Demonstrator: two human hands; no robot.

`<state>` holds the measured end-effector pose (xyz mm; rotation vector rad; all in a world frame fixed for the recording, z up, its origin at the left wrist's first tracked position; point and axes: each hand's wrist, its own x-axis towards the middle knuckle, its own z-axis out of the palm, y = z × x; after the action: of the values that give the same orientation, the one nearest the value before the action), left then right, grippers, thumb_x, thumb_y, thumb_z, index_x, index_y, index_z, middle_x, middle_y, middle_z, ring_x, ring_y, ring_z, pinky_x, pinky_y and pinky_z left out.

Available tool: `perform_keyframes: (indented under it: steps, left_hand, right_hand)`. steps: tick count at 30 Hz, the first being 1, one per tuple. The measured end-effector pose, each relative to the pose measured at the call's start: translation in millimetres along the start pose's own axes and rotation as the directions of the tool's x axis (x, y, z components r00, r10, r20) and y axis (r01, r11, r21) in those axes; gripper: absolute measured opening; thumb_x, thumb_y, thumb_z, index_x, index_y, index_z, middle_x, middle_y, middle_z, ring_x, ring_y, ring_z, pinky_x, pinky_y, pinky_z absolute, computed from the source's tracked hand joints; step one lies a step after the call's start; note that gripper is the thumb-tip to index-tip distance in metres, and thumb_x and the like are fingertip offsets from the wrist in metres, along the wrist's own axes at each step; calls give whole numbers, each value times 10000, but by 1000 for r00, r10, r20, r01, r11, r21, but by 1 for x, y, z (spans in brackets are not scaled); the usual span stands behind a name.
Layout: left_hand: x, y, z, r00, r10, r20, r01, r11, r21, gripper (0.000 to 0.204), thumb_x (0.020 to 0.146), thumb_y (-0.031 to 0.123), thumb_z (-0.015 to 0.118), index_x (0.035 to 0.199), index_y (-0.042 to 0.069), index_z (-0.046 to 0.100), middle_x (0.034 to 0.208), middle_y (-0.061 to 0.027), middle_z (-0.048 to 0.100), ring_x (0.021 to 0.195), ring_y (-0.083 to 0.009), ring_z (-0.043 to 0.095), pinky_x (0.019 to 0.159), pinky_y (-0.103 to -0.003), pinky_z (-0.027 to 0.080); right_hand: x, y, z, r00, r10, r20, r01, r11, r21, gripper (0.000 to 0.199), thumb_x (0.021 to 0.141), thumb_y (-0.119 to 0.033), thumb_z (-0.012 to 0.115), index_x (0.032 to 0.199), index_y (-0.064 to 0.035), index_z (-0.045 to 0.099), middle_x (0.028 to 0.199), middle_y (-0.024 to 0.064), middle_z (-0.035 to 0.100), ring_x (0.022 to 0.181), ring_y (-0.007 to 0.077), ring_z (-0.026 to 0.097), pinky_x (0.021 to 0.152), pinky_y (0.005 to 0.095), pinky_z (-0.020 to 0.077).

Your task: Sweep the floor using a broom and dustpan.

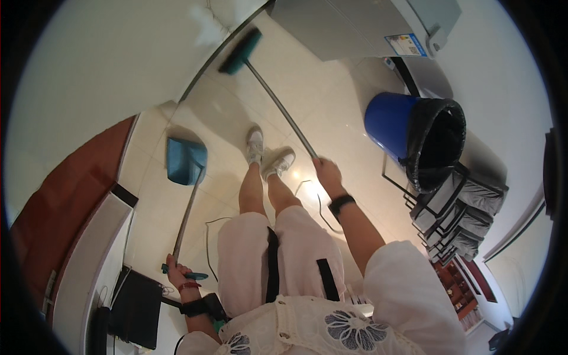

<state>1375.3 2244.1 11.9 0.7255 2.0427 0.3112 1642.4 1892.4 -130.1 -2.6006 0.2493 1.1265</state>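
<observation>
My right hand (pixel 329 175) is closed round the long grey handle of a broom (pixel 283 107). The broom's green head with dark bristles is slightly blurred and rests far off, by the foot of the pale wall. Lower left, my left hand (pixel 176 273) grips the upright handle of a blue dustpan (pixel 186 161), near its green top grip. The pan part of it sits on the tiled floor, left of my feet. I cannot make out any dirt in the pan or under the bristles.
A blue bin (pixel 390 118) with a black liner stands at the right. Behind it are grey stacked chairs (pixel 458 216). A grey cabinet-like appliance (pixel 349 26) is at the far right. Thin cables (pixel 207 245) lie on the floor near my legs. A reddish-brown door (pixel 77 201) is at the left.
</observation>
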Motion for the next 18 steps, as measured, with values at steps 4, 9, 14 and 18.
perform_keyframes:
  steps: [4,9,14,18]
  left_hand:
    - [-18,3,12,996,78,30,-81,989,121,240,761,252,588,962,129,540,442,59,267,325,-38,244,300,-180,229]
    - [-33,7,12,993,86,87,-102,973,208,252,758,273,597,978,159,552,433,70,255,329,-31,249,307,-181,229]
    - [-52,4,34,986,91,143,-123,966,228,232,769,233,586,972,126,547,422,55,265,304,-37,231,285,-183,223]
    - [-63,19,33,960,181,213,-240,924,297,256,773,222,584,1007,126,544,413,56,263,305,-34,241,282,-182,221]
  right_hand:
    - [-56,78,-13,960,233,153,-253,959,125,369,789,-400,465,907,-79,604,630,105,599,574,225,590,592,339,454]
    - [-47,56,-56,995,97,13,-98,989,114,317,786,-356,485,830,-74,623,635,136,586,617,287,580,550,351,444]
    - [66,-11,-60,994,47,-103,-42,998,50,369,788,-388,435,758,-58,597,773,159,587,744,317,564,655,408,438]
    - [58,-9,-39,990,88,110,-122,924,362,403,767,-407,460,679,-30,573,652,126,586,592,284,564,579,371,441]
